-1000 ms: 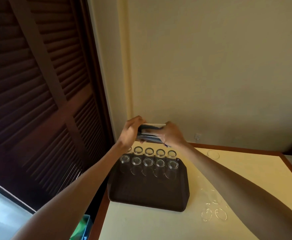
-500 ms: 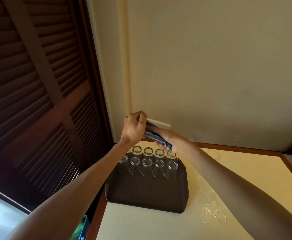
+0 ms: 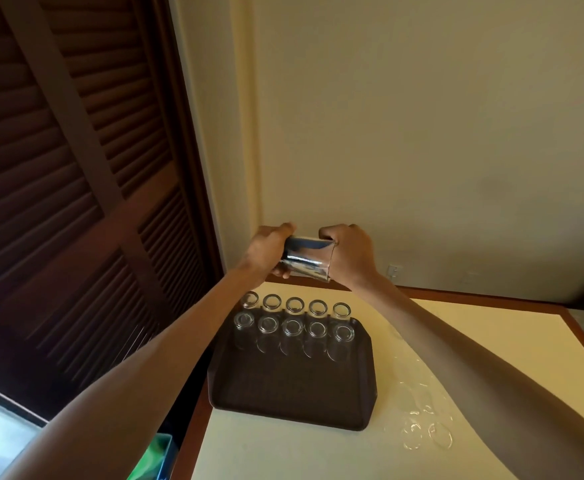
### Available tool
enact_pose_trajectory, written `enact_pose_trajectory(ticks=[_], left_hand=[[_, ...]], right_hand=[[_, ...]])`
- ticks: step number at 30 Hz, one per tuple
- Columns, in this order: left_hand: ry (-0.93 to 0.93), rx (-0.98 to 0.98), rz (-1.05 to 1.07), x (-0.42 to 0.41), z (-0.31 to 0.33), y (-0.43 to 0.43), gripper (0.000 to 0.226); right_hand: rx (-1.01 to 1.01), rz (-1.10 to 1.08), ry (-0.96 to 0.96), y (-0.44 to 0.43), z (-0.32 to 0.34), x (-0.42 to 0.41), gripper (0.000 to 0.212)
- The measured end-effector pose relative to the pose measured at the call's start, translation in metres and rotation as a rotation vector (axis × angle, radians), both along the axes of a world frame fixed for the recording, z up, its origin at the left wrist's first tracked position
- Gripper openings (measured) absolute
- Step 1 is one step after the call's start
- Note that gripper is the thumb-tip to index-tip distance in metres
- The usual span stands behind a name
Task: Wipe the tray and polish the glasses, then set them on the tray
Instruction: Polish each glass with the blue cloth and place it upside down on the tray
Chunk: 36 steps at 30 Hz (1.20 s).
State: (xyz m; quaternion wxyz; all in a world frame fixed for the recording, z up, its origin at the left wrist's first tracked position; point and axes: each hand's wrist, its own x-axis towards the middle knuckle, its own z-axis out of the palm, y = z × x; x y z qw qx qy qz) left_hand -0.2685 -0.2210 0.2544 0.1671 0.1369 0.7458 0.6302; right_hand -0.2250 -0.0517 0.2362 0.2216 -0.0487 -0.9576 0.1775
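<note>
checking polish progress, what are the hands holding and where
A glass, held sideways above the tray: left hand grips its narrower end, right hand its wider end.

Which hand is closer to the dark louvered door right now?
Left. The left hand grips the glass at its door-side end, nearest the louvered door; the right hand holds the far end, toward the bare wall.

Room on tray [image 3: 294, 393] and desk [image 3: 283, 452]
The tray's far end is blocked by two rows of glasses [image 3: 294, 327]; its near half is left bare. Loose glasses [image 3: 425, 434] are scattered just right.
</note>
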Motion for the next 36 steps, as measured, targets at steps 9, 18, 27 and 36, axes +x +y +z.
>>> enact_pose_trajectory(ticks=[9, 18, 27, 36], left_hand=[[0.409, 0.047, 0.017, 0.004, -0.013, -0.001, 0.045], [-0.166, -0.116, 0.013, 0.002, -0.005, 0.009, 0.040], [0.497, 0.061, 0.086, 0.018, -0.004, 0.008, 0.033], [-0.192, 0.036, -0.010, 0.016, 0.002, 0.010, 0.031]], right_hand=[[-0.624, 0.013, -0.484, -0.006, -0.001, 0.001, 0.040], [0.245, -0.018, 0.025, -0.002, 0.013, 0.018, 0.009], [-0.955, 0.024, -0.601, -0.018, 0.018, 0.034, 0.044], [0.340, -0.017, 0.152, 0.005, 0.012, 0.022, 0.019]])
